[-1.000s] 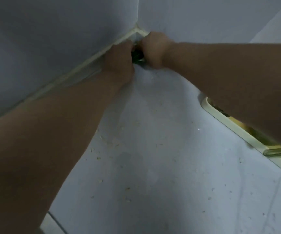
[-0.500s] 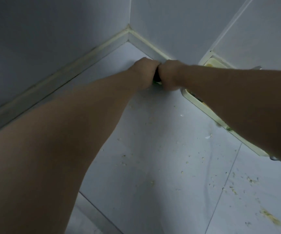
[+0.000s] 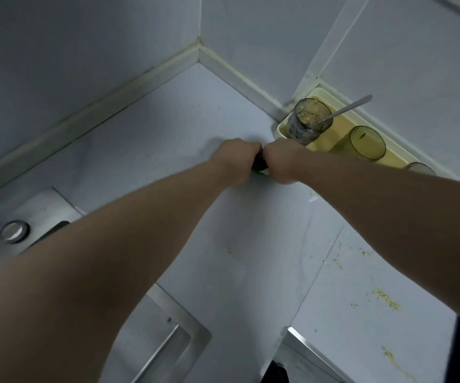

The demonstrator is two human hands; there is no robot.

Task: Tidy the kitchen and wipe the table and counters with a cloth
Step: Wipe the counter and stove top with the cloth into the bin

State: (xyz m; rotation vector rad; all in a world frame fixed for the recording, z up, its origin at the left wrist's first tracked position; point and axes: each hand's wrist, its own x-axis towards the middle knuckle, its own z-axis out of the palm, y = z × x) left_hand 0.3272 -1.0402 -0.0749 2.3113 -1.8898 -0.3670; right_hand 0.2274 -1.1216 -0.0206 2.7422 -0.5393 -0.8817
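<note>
Metal panel (image 3: 46, 211) with knob (image 3: 14, 230) at 8 o'clock, steel frame (image 3: 184, 322) at 6. Pale counter (image 3: 250, 258), with crumbs (image 3: 386, 298) smeared at 4-5 o'clock, not yet wiped. At centre, left hand (image 3: 238, 161) and right hand (image 3: 281, 164) sit knuckle to knuckle. Both are fisted, fingers curled under and clamped on a dark-green cloth (image 3: 259, 165); only a sliver shows between them. Two hands on it likely for pressure on stuck dirt. Tray (image 3: 278, 131) at 1-2 o'clock is tucked against the wall, just beyond the right hand. It holds a dirty glass (image 3: 306, 125) with spoon (image 3: 353, 106) and a green glass (image 3: 366, 143), probably parked there for washing. Wall corner (image 3: 199, 48) at 12.
</note>
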